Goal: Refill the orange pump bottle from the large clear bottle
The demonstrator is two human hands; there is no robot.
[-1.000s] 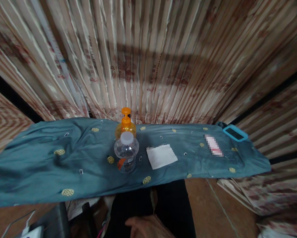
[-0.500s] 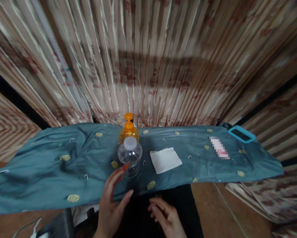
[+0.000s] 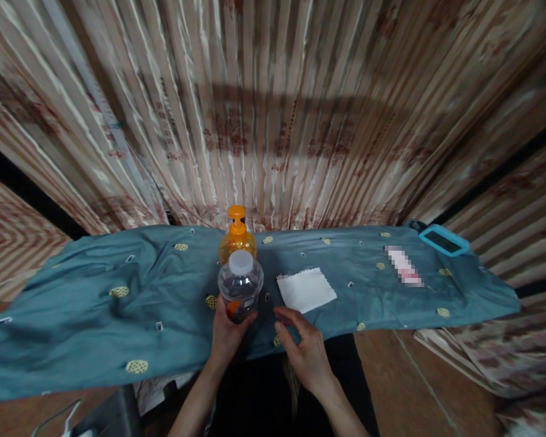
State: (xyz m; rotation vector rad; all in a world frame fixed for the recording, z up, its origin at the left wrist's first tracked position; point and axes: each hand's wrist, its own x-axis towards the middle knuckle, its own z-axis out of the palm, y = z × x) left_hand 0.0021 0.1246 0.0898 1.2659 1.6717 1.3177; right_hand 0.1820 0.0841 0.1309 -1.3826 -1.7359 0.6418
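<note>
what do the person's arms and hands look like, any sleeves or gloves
Both arms are bare up to the frame's lower edge, with no sleeves showing. The left hand and the right hand wear no gloves, and no rings, watch or bracelets can be seen.

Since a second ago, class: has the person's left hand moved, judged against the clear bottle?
Yes. The left hand has come up and forward from out of view to the base of the clear bottle, and now wraps around it on the teal cloth.
</note>
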